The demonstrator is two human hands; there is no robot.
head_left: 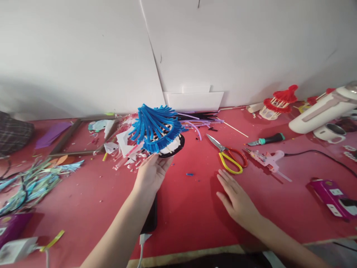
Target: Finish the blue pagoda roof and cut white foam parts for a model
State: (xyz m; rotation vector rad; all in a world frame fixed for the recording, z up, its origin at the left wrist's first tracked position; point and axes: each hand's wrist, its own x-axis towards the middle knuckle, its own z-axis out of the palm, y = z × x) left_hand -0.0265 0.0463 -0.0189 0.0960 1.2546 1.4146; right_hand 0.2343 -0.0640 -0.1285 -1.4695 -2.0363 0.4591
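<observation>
Left fingers hold the blue-roofed model from below, while right fingers are outstretched.

The base of the blue-roofed model conceals part of the left hand, and the left forearm covers part of the dark phone. At far right, the white bottle, cut off by the right edge, partly hides a red object. The left edge crops the plaid cloth; scattered crumbs are too small to identify.

I face a greyish-white wall, a slanting seam dividing it. Against it, a red tabletop stretches toward me, near edge pale.
</observation>
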